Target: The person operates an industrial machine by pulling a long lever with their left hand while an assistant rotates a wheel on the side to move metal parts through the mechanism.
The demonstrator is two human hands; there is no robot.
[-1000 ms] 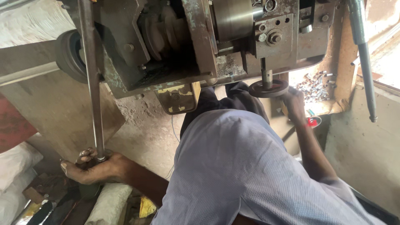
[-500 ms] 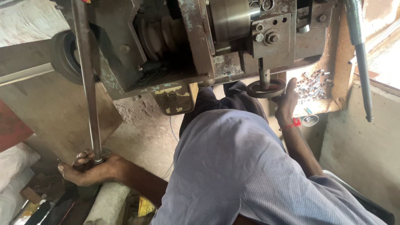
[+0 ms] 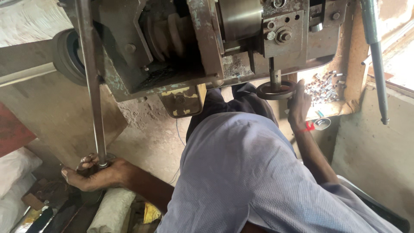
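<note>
Down low, left hand (image 3: 97, 174) fingers clasp the long steel rod (image 3: 91, 82)'s end; right hand (image 3: 298, 105) fingers cup the small handwheel (image 3: 276, 90)'s rim.

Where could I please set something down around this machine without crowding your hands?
Bare concrete floor lies between the long steel rod and the person's shirt. Crowded: clutter under the left hand, and small metal parts beside the right hand at the handwheel.

Dim and shadowed, with bright daylight glare at right
</note>
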